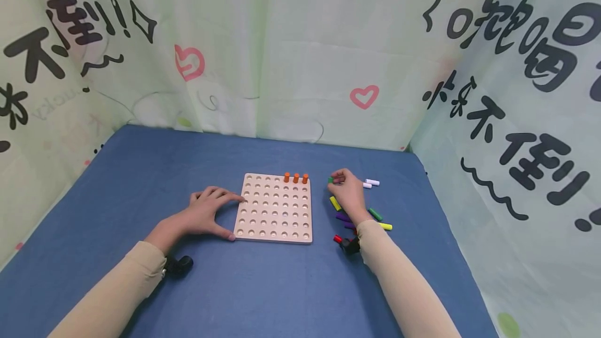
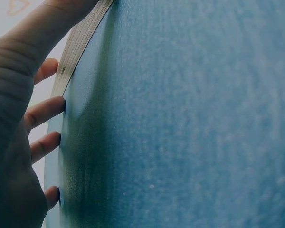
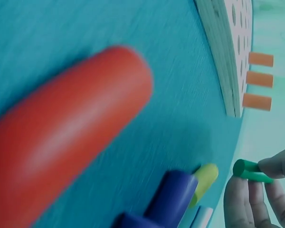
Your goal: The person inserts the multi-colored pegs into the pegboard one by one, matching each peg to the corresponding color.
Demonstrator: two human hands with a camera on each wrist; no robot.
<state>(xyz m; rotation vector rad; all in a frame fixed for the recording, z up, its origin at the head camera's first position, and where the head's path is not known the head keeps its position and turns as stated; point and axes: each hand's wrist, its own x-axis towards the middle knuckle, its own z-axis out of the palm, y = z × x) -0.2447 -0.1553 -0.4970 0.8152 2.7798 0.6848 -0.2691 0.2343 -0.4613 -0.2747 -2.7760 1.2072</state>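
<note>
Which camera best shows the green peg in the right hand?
Right wrist: the green peg appears larger there, its round end and part of its side visible in the right hand. Head shows only a small green bit; left wrist shows none of it.

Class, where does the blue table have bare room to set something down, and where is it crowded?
Bare table: in front of the pegboard, between the left sleeve and right sleeve; behind the pegboard, up to the curtain; and left of the left hand. Crowded: right of the pegboard, where loose pegs lie near the right hand.
</note>
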